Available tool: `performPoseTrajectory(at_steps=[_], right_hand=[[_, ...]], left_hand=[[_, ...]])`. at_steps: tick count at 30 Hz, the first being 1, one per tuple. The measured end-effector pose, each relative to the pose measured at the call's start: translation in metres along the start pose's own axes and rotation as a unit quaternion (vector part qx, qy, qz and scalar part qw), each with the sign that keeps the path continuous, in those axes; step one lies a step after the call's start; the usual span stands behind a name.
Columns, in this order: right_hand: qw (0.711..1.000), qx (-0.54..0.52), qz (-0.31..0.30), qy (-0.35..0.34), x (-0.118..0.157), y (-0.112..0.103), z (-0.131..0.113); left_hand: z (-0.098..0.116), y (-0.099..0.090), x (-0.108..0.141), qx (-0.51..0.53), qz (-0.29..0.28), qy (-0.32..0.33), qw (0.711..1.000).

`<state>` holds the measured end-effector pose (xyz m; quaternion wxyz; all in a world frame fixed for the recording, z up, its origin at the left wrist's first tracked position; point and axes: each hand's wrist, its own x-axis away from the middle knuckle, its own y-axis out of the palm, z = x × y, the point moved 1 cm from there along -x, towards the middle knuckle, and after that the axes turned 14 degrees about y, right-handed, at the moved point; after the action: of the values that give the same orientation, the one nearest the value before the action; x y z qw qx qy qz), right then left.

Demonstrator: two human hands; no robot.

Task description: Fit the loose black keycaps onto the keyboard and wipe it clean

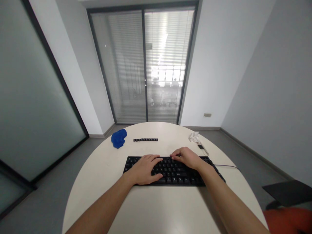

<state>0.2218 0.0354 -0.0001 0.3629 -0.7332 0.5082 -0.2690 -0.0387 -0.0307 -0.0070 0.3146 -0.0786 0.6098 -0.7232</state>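
Note:
A black keyboard (168,180) lies on the white round table in front of me. Across its left part rests my left hand (146,170), palm down, with fingers and thumb spread over the keys. My right hand (186,157) is at the keyboard's upper edge, thumb and fingertips drawn together in a pinch over the top row. Whatever sits between those fingertips is too small to make out. Beyond the keyboard, several loose black keycaps (145,139) stand in a straight row.
A crumpled blue cloth (118,138) lies at the table's far left. At the far right are a crumpled white tissue (194,136) and a slim tool with a black part (201,147). A cable (226,165) runs off the right edge, near a red-seated chair (289,219).

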Motion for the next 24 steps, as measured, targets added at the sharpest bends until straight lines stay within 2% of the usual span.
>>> performPoseTrajectory(at_steps=[16,24], right_hand=[[1.000,0.028,-0.005,0.006,-0.002,-0.002,-0.004],[0.991,0.134,-0.012,-0.017,-0.003,-0.007,-0.017]], left_hand=[[-0.001,0.000,0.001,0.002,0.002,0.003,1.000],[-0.001,0.001,0.001,-0.002,0.003,0.005,1.000]])
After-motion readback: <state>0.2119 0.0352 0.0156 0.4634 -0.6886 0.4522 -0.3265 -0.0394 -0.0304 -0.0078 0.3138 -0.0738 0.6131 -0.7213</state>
